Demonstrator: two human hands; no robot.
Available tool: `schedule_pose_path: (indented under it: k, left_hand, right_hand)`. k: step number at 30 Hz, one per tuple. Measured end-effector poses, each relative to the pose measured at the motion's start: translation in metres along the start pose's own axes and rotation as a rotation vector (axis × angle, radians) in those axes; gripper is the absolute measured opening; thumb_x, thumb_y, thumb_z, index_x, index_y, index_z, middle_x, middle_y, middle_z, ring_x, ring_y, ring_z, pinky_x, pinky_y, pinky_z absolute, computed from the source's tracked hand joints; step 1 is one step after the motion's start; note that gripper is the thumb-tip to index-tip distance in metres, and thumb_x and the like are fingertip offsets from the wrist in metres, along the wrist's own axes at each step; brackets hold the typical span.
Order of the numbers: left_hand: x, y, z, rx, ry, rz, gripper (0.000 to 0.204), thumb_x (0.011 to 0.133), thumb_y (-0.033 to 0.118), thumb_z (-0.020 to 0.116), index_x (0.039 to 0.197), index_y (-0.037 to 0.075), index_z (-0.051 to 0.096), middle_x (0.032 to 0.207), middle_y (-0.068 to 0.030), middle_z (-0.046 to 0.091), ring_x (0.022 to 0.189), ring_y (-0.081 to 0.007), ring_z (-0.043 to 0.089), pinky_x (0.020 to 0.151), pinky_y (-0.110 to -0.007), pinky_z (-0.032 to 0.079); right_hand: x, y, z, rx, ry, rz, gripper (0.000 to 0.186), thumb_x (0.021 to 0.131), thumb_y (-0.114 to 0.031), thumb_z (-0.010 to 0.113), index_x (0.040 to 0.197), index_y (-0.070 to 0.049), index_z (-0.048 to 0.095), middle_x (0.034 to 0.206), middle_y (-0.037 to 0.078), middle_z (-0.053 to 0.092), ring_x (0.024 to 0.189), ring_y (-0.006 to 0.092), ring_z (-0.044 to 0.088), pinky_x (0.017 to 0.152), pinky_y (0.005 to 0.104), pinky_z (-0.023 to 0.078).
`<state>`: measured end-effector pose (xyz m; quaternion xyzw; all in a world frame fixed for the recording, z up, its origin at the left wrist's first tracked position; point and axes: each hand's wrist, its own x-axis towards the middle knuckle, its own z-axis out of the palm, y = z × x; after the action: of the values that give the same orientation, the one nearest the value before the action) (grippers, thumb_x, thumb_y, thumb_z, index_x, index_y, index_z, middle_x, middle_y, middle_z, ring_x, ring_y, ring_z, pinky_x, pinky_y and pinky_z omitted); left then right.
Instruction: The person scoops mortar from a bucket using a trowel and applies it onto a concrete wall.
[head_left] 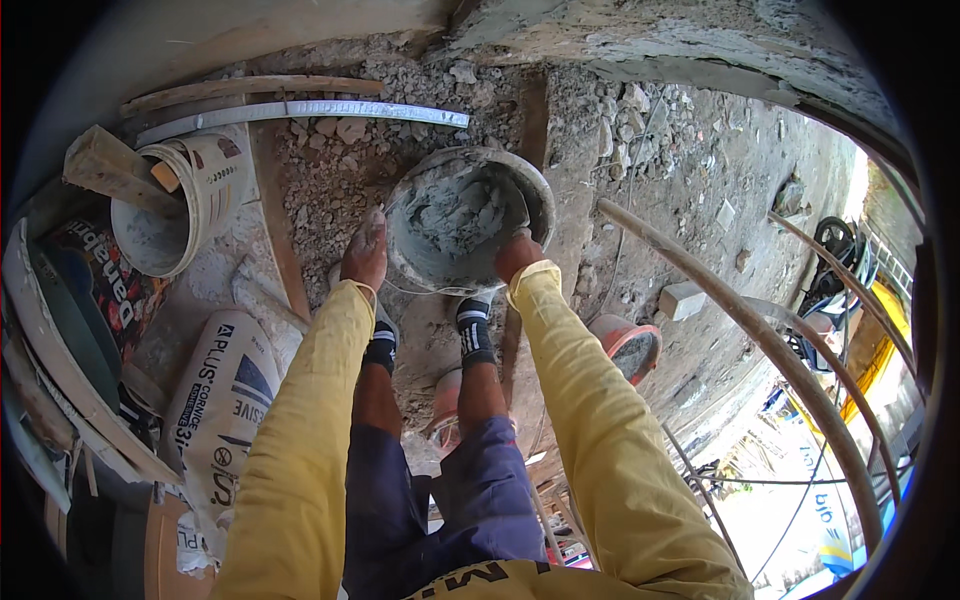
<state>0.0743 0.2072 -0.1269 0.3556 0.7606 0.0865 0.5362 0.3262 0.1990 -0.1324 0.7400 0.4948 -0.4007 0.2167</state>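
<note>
A round bucket caked in grey (545, 200) stands on the ground in front of my feet, with wet grey mortar (455, 215) inside it. At its left rim, my left hand (366, 250) is closed on the edge. My right hand (517, 256) makes a fist at the near right rim. A thin, flat edge runs up from that fist along the mortar and looks like a trowel's blade; its handle is hidden in my fingers. Loosely hanging below the near rim is the bucket's wire handle (420, 292).
Left stand a white bucket (215, 190) with a wooden block (115, 170) in it and a bag of adhesive (215, 400). Rubble and a metal strip (310, 108) lie ahead. To the right are a reddish bucket (652, 352), a brick (682, 300) and long curved poles (720, 285).
</note>
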Motion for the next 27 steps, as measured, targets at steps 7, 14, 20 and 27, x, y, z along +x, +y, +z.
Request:
schedule_pose_path:
  k: [7,14,20,27]
  left_hand:
    - [0.007,-0.018,0.026,0.052,-0.075,0.044,0.064,0.098,0.049,0.032,0.124,-0.004,0.054,0.118,-0.0303,0.057,0.112,-0.0427,0.053,0.096,-0.043,0.042]
    - [-0.010,-0.060,0.045,-0.195,-0.197,-0.065,0.073,0.092,0.056,0.047,0.134,-0.004,0.043,0.126,-0.0249,0.051,0.103,-0.0353,0.060,0.069,-0.040,0.058]
    - [-0.056,-0.124,0.025,-0.567,-0.092,-0.477,0.074,0.090,0.060,0.051,0.134,0.001,0.040,0.114,-0.0171,0.058,0.092,-0.0270,0.063,0.064,-0.038,0.053]
    - [-0.035,-0.173,-0.031,-0.343,-0.259,-0.448,0.074,0.090,0.066,0.043,0.146,0.020,0.025,0.128,-0.0127,0.052,0.110,-0.0265,0.054,0.085,-0.040,0.043]
  right_hand:
    - [0.018,-0.027,0.036,-0.015,-0.377,-0.378,0.019,0.080,-0.015,0.055,0.078,-0.002,0.068,0.076,0.015,0.067,0.073,0.0277,0.068,0.066,0.0372,0.054]
    - [-0.061,-0.001,0.065,-0.167,-0.231,-0.371,0.025,0.074,-0.017,0.057,0.083,0.004,0.067,0.082,0.023,0.067,0.077,0.0347,0.068,0.074,0.0421,0.054]
    - [-0.145,-0.030,0.070,0.283,-0.200,-0.028,0.045,0.084,-0.038,0.060,0.102,0.003,0.061,0.083,0.027,0.065,0.083,0.0398,0.065,0.077,0.0481,0.052]
    - [-0.290,-0.006,0.130,1.208,0.291,0.283,0.035,0.088,-0.026,0.063,0.112,-0.001,0.056,0.095,0.017,0.061,0.087,0.0288,0.061,0.077,0.0388,0.049]
